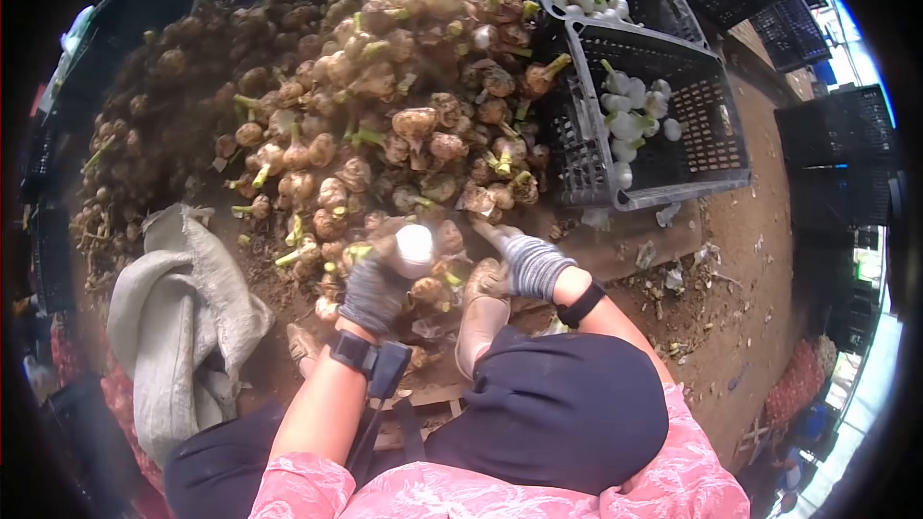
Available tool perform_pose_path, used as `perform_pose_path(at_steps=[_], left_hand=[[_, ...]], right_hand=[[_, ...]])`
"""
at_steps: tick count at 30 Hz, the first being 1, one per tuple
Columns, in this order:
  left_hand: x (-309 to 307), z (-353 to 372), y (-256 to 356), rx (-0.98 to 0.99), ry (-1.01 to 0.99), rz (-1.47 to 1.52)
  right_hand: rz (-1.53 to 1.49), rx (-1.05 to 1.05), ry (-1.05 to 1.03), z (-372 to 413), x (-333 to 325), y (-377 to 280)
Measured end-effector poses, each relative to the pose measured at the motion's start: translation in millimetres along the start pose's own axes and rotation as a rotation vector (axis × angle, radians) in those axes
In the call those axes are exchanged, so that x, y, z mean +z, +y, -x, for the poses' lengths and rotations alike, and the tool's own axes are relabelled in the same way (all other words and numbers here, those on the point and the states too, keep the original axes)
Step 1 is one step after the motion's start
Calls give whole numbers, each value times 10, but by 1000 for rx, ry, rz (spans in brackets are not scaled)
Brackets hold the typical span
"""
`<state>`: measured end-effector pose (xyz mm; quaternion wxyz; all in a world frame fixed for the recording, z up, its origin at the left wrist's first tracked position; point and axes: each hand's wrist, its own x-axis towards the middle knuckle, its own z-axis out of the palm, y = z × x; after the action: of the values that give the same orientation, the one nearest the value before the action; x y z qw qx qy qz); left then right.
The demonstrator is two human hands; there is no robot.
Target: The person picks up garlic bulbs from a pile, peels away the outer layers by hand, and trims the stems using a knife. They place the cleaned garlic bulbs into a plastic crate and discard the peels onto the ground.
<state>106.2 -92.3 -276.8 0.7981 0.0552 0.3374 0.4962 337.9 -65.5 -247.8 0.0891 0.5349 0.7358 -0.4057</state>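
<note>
My left hand [373, 286], in a grey knit glove with a dirty palm side, is blurred by motion. It is closed around a bright white garlic bulb [415, 244]. My right hand [524, 261], gloved the same way, is a short distance to the right. Its fingers reach toward the heap and stand apart from the thumb, and I see nothing held in them. In front of both hands rises a large heap of soil-stained garlic bulbs [413, 125], many with cut green stems.
At the right, a black plastic crate [683, 194] holds several clean white bulbs [632, 106]. Behind it, another crate [663, 24] also holds white bulbs. A crumpled pale sack [183, 317] lies at the left. Peel scraps [675, 279] litter the dirt floor near my shoe [481, 322].
</note>
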Motion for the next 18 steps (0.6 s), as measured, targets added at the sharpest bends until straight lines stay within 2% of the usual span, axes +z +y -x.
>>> perform_pose_path(at_steps=[2,3,4,6,7,8,10,12,13,14,16,18], left_hand=[[194,32,-149,-45,-92,-151],[373,3,-134,-82,-161,-444],[553,132,-103,-33,-190,-437],[517,99,-169,8,-100,-270],[469,52,-91,-36,-109,-207],[401,-3,-21,-57,-58,-285],[219,-20,2,-15,37,-216],[105,-70,-35,-22,131,-207],[61,-67,-56,-68,147,-230],[65,-56,-60,-115,165,-252],[69,-22,-82,-111,162,-292],[139,4,-43,-120,201,-364]], right_hand=[[-217,-238,186,27,-52,-187],[-815,-278,72,-63,97,-88],[-702,-292,79,-168,176,72],[-1062,-176,196,-33,-88,72],[-1563,-313,316,-33,-205,117],[-2067,-449,430,-37,-311,162],[-2270,-613,353,70,-582,235],[-1845,-346,488,-150,-588,381],[-1176,-210,579,-337,-439,447],[-387,-229,694,-504,-335,510],[370,-140,608,-773,-218,554],[178,-150,745,-1005,-262,547]])
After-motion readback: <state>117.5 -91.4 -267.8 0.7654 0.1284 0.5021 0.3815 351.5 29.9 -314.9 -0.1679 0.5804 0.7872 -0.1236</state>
